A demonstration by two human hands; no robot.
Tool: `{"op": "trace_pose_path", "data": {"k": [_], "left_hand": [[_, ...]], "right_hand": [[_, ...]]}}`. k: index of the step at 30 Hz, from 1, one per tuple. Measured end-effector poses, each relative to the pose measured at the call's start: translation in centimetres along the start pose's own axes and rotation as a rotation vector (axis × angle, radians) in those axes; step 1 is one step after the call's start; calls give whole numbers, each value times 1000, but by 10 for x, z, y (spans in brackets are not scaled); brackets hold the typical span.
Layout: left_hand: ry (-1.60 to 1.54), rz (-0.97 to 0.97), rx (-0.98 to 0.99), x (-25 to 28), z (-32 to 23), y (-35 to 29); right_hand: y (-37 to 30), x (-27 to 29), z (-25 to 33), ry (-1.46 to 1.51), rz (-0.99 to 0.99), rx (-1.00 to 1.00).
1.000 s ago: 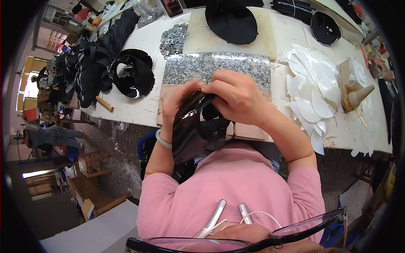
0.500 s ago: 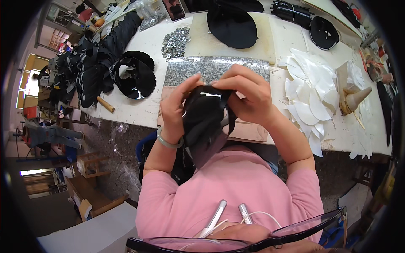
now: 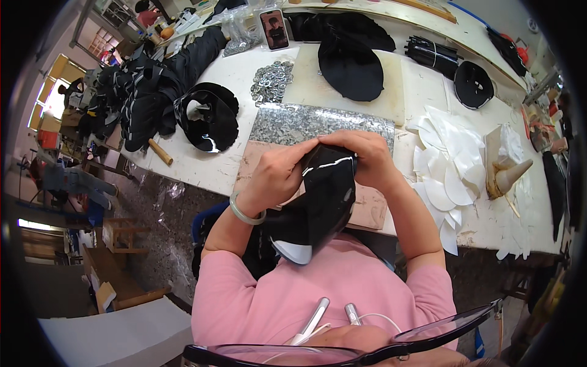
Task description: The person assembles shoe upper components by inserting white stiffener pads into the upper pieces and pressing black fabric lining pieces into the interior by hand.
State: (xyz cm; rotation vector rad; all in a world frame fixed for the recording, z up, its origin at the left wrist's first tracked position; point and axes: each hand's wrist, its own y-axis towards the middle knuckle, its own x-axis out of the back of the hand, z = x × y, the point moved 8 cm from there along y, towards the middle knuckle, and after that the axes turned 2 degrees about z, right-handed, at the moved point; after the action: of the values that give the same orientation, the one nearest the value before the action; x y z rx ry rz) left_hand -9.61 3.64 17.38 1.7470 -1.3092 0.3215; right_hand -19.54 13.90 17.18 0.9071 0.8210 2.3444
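- In the head view, both hands grip one glossy black piece: the left hand (image 3: pixel 276 177) is closed on its upper left edge, the right hand (image 3: pixel 370 160) on its upper right, their fingertips near each other at the top.
- The black piece (image 3: pixel 333 199) is held in front of the chest, above the near edge of the counter (image 3: pixel 199 170) and partly over a pinkish board (image 3: pixel 369 208).
- Gripping from both sides probably keeps the bendy piece steady and brings its upper edge close to the eyes.
- A speckled grey slab (image 3: pixel 324 122) lies just beyond the hands, likely as a flat working surface.
- A heap of small metal parts (image 3: pixel 272 82) sits past its left end and pale cut sheets (image 3: pixel 449 177) lie to the right, both seemingly kept within reach.
- As for looks, the piece is shiny and curved, with a bright streak near the top and a whitish patch at its lower end; whether that patch is lining or glare, I cannot tell.
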Motion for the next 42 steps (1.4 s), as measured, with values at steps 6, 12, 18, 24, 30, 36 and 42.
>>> {"op": "trace_pose_path", "data": {"k": [6,12,18,24,30,36,42], "left_hand": [[-36,29,113,-9,18,-3],[-55,-51,264,-14,44,1],[359,-44,403,-18,140,2],[609,32,628,-12,154,-12],[554,-36,402,-27,114,11],[496,13,330,-40,85,30],[122,301,-153,-65,-21,15]], "right_hand": [[-11,-17,-44,210,156,-167],[-12,-40,-92,378,181,-448],[-40,-18,-178,620,-118,-830],[-29,61,-49,362,-455,-538],[-23,17,32,-145,-98,3],[-56,26,-34,-269,47,-336],[-103,48,-59,-150,-102,-432]]}}
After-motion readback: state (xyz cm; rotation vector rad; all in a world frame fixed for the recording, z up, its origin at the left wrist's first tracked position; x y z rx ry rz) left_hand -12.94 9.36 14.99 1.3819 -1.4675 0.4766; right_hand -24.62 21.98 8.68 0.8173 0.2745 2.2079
